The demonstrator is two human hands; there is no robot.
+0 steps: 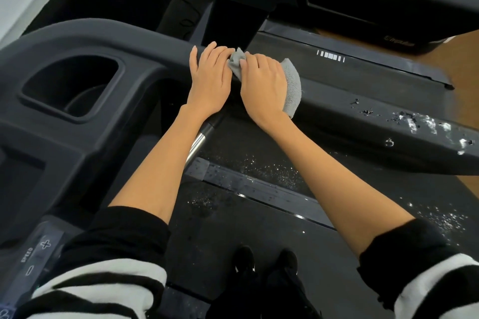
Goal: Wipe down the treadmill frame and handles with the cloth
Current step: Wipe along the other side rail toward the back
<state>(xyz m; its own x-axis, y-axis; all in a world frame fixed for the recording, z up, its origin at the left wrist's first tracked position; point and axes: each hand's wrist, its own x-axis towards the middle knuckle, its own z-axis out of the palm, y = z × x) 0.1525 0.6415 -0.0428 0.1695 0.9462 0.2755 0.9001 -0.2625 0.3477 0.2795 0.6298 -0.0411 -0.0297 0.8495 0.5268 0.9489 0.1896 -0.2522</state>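
Both hands sit close together on the dark grey moulded handrail of the treadmill, which runs from the console at the left out toward the right. The right hand lies over a small grey terry cloth and presses it onto the rail, fingers bent down over the bunched fabric; the cloth shows past the far and right edges of that hand. The left hand rests flat on the rail just left of it, fingers fairly straight, fingertips touching the crumpled near end of the cloth — it seems to steady or tuck it rather than grip. The step in hand looks like wiping the handrail near its junction with the console. To the right, the same rail carries white and dark flecks of debris, well apart from the cloth, so the next move probably calls for sliding the cloth rightward along the rail with firm downward pressure. More specks lie scattered on the black running belt below. How much cloth is folded under the right palm is hidden, and the underside of the rail cannot be seen. A recessed cup holder is too dark to read inside, and the speed-button panel at the near left is cut off.
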